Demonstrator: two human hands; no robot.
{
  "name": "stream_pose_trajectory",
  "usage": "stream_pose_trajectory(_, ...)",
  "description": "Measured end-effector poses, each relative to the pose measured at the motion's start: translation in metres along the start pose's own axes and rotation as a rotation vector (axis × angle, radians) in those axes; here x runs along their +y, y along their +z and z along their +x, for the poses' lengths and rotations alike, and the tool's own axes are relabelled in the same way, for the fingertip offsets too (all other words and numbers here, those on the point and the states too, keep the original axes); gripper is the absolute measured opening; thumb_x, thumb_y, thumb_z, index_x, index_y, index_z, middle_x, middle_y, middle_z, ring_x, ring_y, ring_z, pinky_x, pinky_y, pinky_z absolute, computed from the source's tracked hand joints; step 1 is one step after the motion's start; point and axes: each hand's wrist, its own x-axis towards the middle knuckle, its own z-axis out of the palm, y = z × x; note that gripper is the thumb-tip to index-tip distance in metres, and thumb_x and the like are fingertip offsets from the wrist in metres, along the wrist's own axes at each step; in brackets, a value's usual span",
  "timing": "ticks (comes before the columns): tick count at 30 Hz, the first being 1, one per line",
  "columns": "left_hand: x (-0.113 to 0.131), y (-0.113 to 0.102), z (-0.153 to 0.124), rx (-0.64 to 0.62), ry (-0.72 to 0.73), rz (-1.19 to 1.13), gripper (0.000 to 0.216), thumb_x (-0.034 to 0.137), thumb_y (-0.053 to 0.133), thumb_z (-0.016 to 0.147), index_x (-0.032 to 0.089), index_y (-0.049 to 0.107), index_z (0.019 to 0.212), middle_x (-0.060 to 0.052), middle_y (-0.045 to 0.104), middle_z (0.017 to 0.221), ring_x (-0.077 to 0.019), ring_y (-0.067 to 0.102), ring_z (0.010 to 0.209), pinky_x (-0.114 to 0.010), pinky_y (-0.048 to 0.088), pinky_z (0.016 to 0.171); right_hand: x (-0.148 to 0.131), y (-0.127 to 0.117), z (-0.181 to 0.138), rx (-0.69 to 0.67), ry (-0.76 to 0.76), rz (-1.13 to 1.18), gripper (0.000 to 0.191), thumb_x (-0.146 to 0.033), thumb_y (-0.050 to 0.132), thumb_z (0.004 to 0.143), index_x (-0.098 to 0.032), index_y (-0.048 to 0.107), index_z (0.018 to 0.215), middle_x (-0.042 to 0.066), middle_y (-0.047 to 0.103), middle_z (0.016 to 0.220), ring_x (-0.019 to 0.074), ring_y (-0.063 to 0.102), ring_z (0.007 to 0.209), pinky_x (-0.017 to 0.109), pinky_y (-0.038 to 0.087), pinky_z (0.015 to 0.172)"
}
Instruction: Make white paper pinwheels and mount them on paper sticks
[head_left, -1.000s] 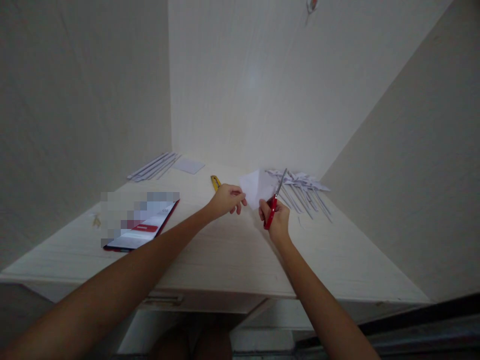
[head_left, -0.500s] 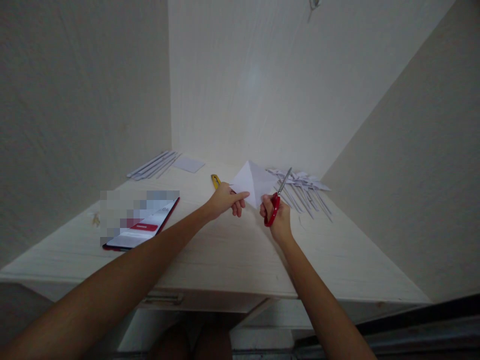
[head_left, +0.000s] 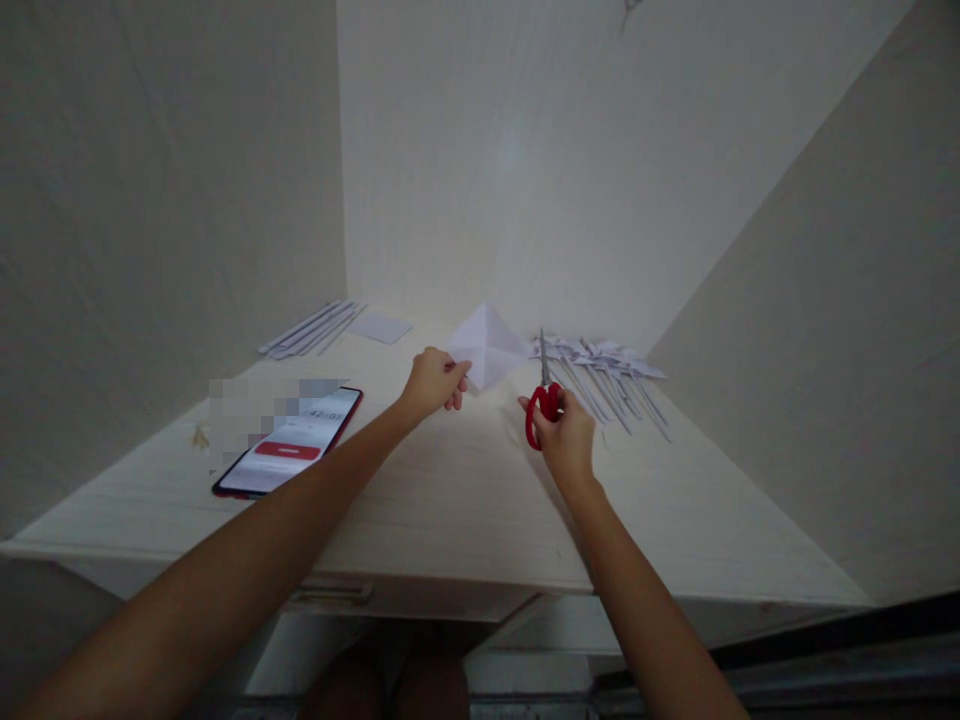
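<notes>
Closest to me, the person's knees (head_left: 345, 690) show in the shadow under a drawer front (head_left: 427, 598), which has a pale handle (head_left: 330, 593) and sits below the edge of a whitish, wood-grained table (head_left: 450, 530). Bare forearms reach in over that edge from both sides. On the left a smartphone (head_left: 300, 450) in a red-edged case lies screen up, partly blurred out, with a red bar across its display; the left forearm passes just beside it. The right hand (head_left: 568, 440) has its fingers wrapped around the red handles of a pair of scissors (head_left: 550, 402), whose metal blades point away toward the back wall and look to be together. A little farther off, the left hand (head_left: 435, 383) pinches a white paper square (head_left: 486, 345) near its lower left edge, fingers drawn in close on it; the sheet is creased down the middle and stands corner up, apart from the blades. Behind the scissors, to the right, thin paper sticks with folded white tops (head_left: 615, 372) lie in an overlapping heap. At the far left sit a bundle of paper strips (head_left: 313, 330) and, just beside it, a flat piece of paper (head_left: 381, 328). The pale back wall (head_left: 510, 200) rises beyond.
</notes>
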Motion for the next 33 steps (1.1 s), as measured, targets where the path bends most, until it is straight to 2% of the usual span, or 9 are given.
stream_pose_trajectory(4,-0.002,-0.001,0.003,0.018,0.007,-0.003,0.036,0.013,0.050,0.083,0.012,0.049,0.047,0.002,0.048,0.033,-0.0060,0.042,0.023,-0.016,0.028,0.028,0.004,0.003,-0.001,-0.021,-0.106,0.048,0.020,-0.034,0.052,0.078,-0.016,0.058,0.084,0.009,0.062,0.078,0.0198,0.056,0.072,0.032,0.042,0.068)
stream_pose_trajectory(7,-0.002,0.000,0.004,0.034,0.013,0.005,0.037,0.013,0.047,0.084,0.012,0.048,0.047,0.001,0.048,0.033,-0.0064,0.042,0.024,-0.017,0.029,0.029,0.006,0.008,-0.002,-0.090,-0.030,0.149,0.017,-0.028,0.051,0.077,-0.016,0.054,0.088,0.009,0.062,0.083,0.0212,0.057,0.078,0.034,0.043,0.072)
stream_pose_trajectory(11,-0.001,-0.001,0.004,0.054,0.049,0.027,0.033,0.016,0.048,0.084,0.011,0.052,0.052,0.003,0.046,0.032,-0.0061,0.038,0.023,-0.018,0.027,0.029,0.002,0.014,-0.004,-0.159,0.081,0.247,0.031,-0.035,0.058,0.072,-0.017,0.046,0.095,0.004,0.056,0.079,0.0175,0.054,0.069,0.031,0.044,0.065)
stream_pose_trajectory(15,0.001,-0.003,0.002,0.106,0.091,0.041,0.029,0.019,0.051,0.083,0.011,0.054,0.055,0.005,0.045,0.035,-0.0054,0.040,0.024,-0.017,0.028,0.031,-0.002,0.015,-0.007,-0.142,0.197,0.172,0.057,-0.037,0.077,0.048,-0.016,0.044,0.089,0.003,0.047,0.081,0.0190,0.049,0.076,0.031,0.043,0.064)
stream_pose_trajectory(18,0.005,-0.004,0.001,0.161,0.119,0.036,0.029,0.019,0.051,0.082,0.011,0.053,0.054,0.006,0.044,0.036,-0.0055,0.041,0.025,-0.017,0.028,0.030,-0.005,0.008,-0.010,-0.462,0.270,0.386,0.055,-0.049,0.071,0.055,-0.017,0.044,0.091,-0.002,0.043,0.070,0.0133,0.043,0.062,0.026,0.038,0.053)
stream_pose_trajectory(21,0.010,-0.005,-0.002,0.188,0.138,0.005,0.030,0.016,0.052,0.081,0.011,0.051,0.051,0.007,0.041,0.034,-0.0050,0.039,0.023,-0.016,0.025,0.028,-0.008,-0.001,-0.012,-0.775,0.325,0.655,0.057,-0.067,0.050,0.068,-0.017,0.047,0.094,-0.003,0.044,0.064,0.0106,0.041,0.054,0.024,0.031,0.047)
stream_pose_trajectory(24,0.016,-0.004,-0.004,0.188,0.140,-0.046,0.031,0.013,0.052,0.080,0.011,0.049,0.049,0.008,0.039,0.031,-0.0040,0.036,0.021,-0.015,0.021,0.027,-0.014,-0.008,-0.012,-0.876,0.346,0.756,0.067,-0.075,0.040,0.068,-0.014,0.051,0.094,0.000,0.048,0.066,0.0106,0.044,0.056,0.025,0.030,0.049)
stream_pose_trajectory(28,0.021,-0.002,-0.006,0.182,0.113,-0.158,0.032,0.009,0.050,0.079,0.011,0.047,0.047,0.008,0.040,0.034,-0.0039,0.036,0.020,-0.016,0.018,0.026,-0.019,-0.013,-0.013,-1.008,0.428,0.856,0.076,-0.081,0.041,0.059,-0.013,0.052,0.090,0.000,0.048,0.069,0.0103,0.046,0.058,0.027,0.032,0.053)
stream_pose_trajectory(33,0.022,0.000,-0.007,0.159,0.093,-0.236,0.031,0.007,0.050,0.076,0.012,0.046,0.046,0.007,0.041,0.035,-0.0047,0.035,0.020,-0.017,0.015,0.026,-0.023,-0.014,-0.014,-1.078,0.425,0.870,0.074,-0.080,0.040,0.063,-0.013,0.053,0.092,0.003,0.050,0.075,0.0114,0.046,0.061,0.029,0.035,0.058)
